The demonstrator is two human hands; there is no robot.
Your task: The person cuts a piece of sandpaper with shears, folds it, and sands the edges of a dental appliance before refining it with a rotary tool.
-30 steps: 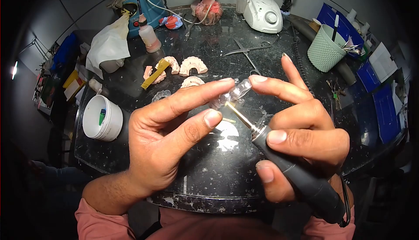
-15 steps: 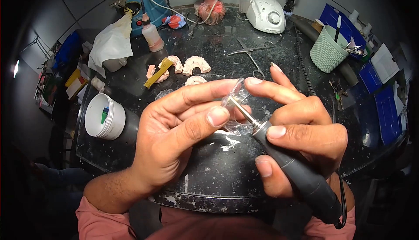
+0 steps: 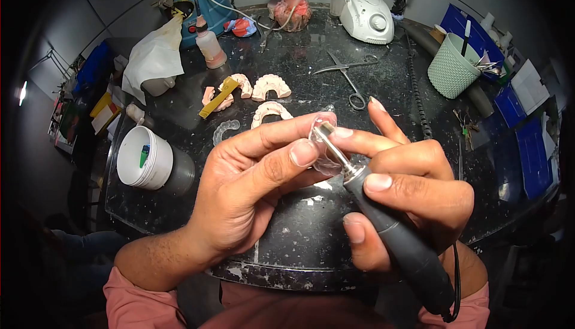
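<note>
Between its thumb and fingers, my left hand (image 3: 251,173) pinches a clear, thin plastic dental tray (image 3: 325,164). My right hand (image 3: 419,191) is wrapped round a black rotary handpiece (image 3: 395,233), whose metal shank points up and left. The small bit at its tip is at the upper part of the clear tray, and one right finger reaches that same part. Behind my left hand lies a pink dental model (image 3: 271,111), partly hidden by the fingers. Another clear tray (image 3: 225,131) lies on the black table just left of it.
More dental models (image 3: 271,87) and a yellow strip (image 3: 218,98) lie further back. Scissors (image 3: 344,71) lie behind my right hand. A white tub (image 3: 144,160) stands left, a pink bottle (image 3: 211,49) back left, a white control box (image 3: 366,17) and green basket (image 3: 453,68) back right.
The clear tray has turned and shifted slightly in my left hand. Both hands have moved a little, the handpiece slightly left, and more of the model and second clear tray behind shows.
</note>
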